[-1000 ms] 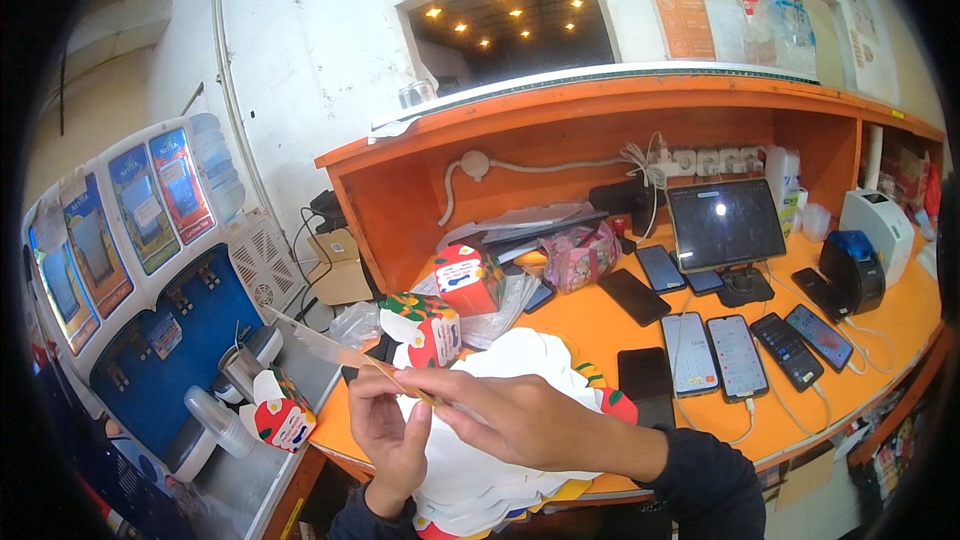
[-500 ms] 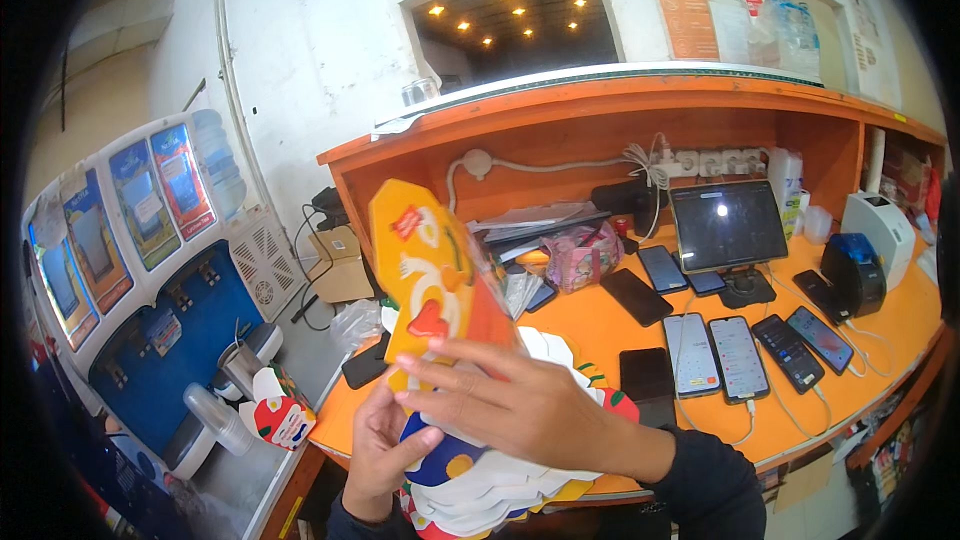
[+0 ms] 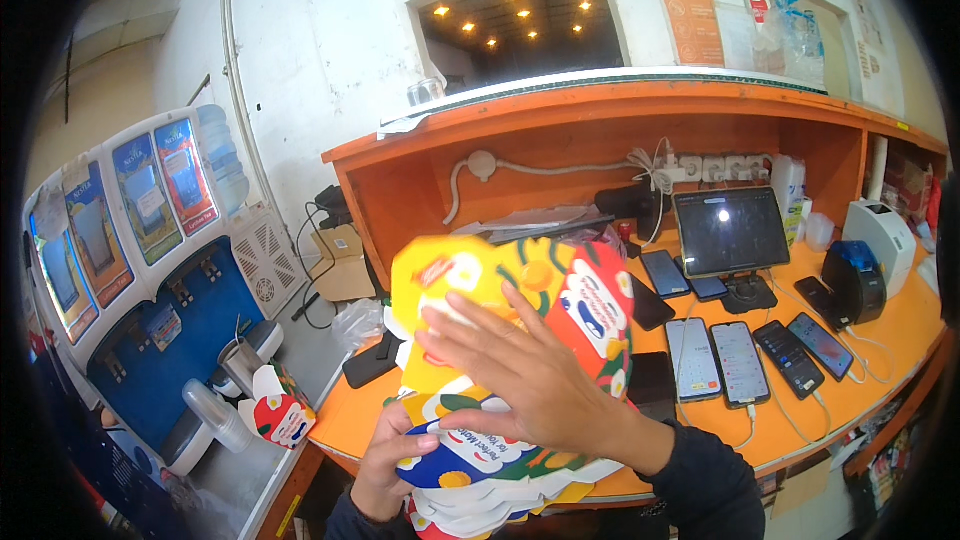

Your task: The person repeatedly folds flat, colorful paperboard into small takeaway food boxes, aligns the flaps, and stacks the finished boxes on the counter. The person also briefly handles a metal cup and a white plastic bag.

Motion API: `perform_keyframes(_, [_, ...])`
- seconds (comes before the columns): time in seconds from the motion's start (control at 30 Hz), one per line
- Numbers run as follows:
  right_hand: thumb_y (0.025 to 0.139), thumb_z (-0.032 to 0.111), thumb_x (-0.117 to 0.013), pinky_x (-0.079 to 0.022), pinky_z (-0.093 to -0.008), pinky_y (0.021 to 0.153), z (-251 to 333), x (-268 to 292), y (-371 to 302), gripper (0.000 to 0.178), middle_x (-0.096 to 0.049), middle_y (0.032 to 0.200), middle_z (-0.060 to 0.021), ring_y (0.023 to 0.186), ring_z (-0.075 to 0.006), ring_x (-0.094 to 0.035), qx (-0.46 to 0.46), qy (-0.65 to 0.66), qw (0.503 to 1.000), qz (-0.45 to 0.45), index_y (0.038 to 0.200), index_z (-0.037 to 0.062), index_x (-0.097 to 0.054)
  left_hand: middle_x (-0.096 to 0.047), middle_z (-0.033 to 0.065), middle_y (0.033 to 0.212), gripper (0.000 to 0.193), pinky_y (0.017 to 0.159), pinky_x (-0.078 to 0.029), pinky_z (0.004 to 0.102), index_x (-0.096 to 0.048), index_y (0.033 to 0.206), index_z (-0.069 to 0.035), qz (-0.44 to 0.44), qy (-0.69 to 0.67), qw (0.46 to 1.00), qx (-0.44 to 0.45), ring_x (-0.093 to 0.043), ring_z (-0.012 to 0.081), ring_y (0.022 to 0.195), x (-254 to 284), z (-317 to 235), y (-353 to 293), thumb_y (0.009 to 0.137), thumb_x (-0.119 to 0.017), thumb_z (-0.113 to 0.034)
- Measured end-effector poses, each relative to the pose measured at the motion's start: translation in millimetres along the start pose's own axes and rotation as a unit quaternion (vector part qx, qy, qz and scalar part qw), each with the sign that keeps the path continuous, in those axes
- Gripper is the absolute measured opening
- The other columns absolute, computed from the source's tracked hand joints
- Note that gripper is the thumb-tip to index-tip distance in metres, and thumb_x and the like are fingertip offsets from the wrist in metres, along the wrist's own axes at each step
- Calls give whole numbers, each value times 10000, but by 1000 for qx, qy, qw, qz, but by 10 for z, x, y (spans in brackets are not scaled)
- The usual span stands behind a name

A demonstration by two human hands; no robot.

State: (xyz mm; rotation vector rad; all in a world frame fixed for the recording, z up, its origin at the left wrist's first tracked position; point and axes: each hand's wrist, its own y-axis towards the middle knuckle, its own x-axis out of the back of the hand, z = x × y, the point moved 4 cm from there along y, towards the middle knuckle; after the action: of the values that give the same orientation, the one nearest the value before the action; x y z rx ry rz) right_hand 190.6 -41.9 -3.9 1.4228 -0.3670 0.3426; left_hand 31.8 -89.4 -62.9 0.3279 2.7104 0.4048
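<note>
A colourful printed paper food carton (image 3: 595, 295), yellow, red, green and blue, stands tilted up in front of me, spread out wide. My left hand (image 3: 385, 455) grips its lower left edge, thumb on the printed face. Across that face lies my right hand (image 3: 545, 385), fingers stretched and apart, palm toward the carton. Under both hands is a pile of similar flat cartons (image 3: 490, 508) with white edges, partly hidden by the hands and the raised carton.
Several phones (image 3: 740, 365) lie on the orange desk (image 3: 600, 488) to the right, some on charging cables. Behind them stand a tablet (image 3: 733, 228) and a small printer (image 3: 855, 275). A drink dispenser (image 3: 165, 325), stacked plastic cups (image 3: 218, 415) and a folded carton (image 3: 275, 410) are on the left.
The carton has swung from a narrow, edge-on slant to a wide face toward me, its top now lower. My right hand has risen and spread its fingers over it.
</note>
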Motion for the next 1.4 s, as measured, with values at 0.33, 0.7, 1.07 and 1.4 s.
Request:
perform_keyframes(0.33, [828, 169, -656, -303, -499, 1053, -75, 217, 13, 168, -695, 994, -40, 964, -195, -655, -39, 51, 996, -58, 983, 117, -693, -314, 166, 1441, 1072, 1035, -330, 533, -228, 1441, -118, 117, -406, 905, -56, -341, 377, 1302, -256, 96, 238, 681, -376, -859])
perform_keyframes(0.7, [863, 224, -614, -284, -448, 1061, -147, 852, 52, 159, -682, 1049, -61, 1125, -248, -551, -38, -60, 980, -184, 895, 88, -691, -366, 173, 1406, 898, 1021, -371, 489, -273, 1412, -82, 195, -229, 954, -12, -396, 353, 1275, -578, -271, 945, 803, -402, -728])
perform_keyframes(1.07, [737, 329, -723, -144, -474, 1067, -361, 1101, 70, 216, -372, 1412, -134, 1345, -357, -188, -43, -296, 932, -206, 717, 125, -658, -613, 72, 1059, 349, 827, -475, 260, -518, 1190, 36, 50, 207, 920, -330, -594, 136, 941, -958, -662, 1302, 897, -604, -134])
perform_keyframes(1.4, [824, 335, -616, -152, -471, 1076, -672, 934, 35, 244, -359, 1411, -144, 1343, -354, -201, -117, -172, 966, -155, 755, 100, -607, -608, 113, 1079, 362, 840, -498, 272, -500, 1207, 19, 39, 142, 941, -305, -594, 156, 999, -785, -517, 1529, 903, -595, -154])
